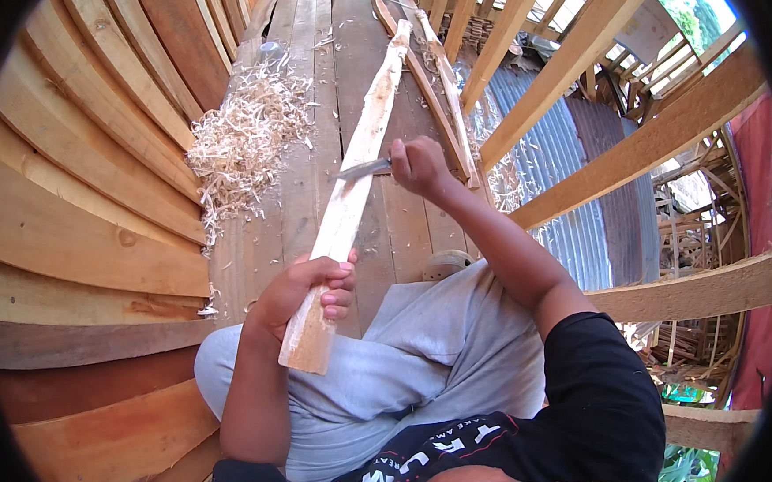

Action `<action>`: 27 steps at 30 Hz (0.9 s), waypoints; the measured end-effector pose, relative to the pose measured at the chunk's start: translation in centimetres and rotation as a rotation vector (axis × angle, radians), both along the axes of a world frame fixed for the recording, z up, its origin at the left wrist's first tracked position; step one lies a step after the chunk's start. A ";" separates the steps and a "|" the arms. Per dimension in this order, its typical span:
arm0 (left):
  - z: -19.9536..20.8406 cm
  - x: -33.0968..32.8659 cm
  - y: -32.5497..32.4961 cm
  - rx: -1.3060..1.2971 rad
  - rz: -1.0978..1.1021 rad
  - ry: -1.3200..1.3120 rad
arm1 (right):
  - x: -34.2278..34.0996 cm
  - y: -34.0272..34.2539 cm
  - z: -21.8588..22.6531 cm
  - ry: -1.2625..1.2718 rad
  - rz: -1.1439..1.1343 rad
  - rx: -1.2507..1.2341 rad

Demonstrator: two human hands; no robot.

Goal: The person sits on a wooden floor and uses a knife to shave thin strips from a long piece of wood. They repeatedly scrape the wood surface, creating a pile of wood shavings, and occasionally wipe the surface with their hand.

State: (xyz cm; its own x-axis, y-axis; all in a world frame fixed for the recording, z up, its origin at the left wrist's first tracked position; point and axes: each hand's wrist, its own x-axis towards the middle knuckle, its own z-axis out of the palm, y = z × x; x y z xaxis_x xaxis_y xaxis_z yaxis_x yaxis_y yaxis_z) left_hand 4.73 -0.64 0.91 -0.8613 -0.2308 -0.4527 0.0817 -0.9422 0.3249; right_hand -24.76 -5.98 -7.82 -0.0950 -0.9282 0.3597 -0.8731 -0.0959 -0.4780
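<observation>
A long pale piece of wood (pixel 354 192) slants from my lap away toward the far boards, its far end narrowed and rough. Near its close end, my left hand (pixel 314 291) is wrapped round it. My right hand (pixel 418 165) grips the handle of a knife (pixel 366 168), most of that handle hidden in the fist. The blade lies across the wood about halfway along, pointing left, and seems to touch its upper face. My legs in grey trousers (pixel 427 331) are folded beneath the near end.
Curled wood shavings (pixel 243 144) are heaped on the plank floor (pixel 309 215) to the left, by a clear cup-like thing (pixel 272 51). Two narrow wood strips (pixel 437 88) lie right of the workpiece. Upright boards (pixel 95 250) wall the left; a slatted railing (pixel 570 66) and corrugated sheets (pixel 565 133) stand right.
</observation>
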 end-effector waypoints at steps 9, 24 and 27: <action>0.0 -0.7 1.0 -0.098 -0.044 -0.059 | -2.7 -2.1 0.5 -0.034 -0.422 0.012; 0.5 0.2 1.7 -0.100 -0.013 -0.105 | -6.6 -3.3 -6.1 -0.194 -0.430 0.190; 0.6 -2.6 1.0 -0.165 -0.090 -0.012 | -15.8 -2.2 -10.8 -0.336 -0.585 0.344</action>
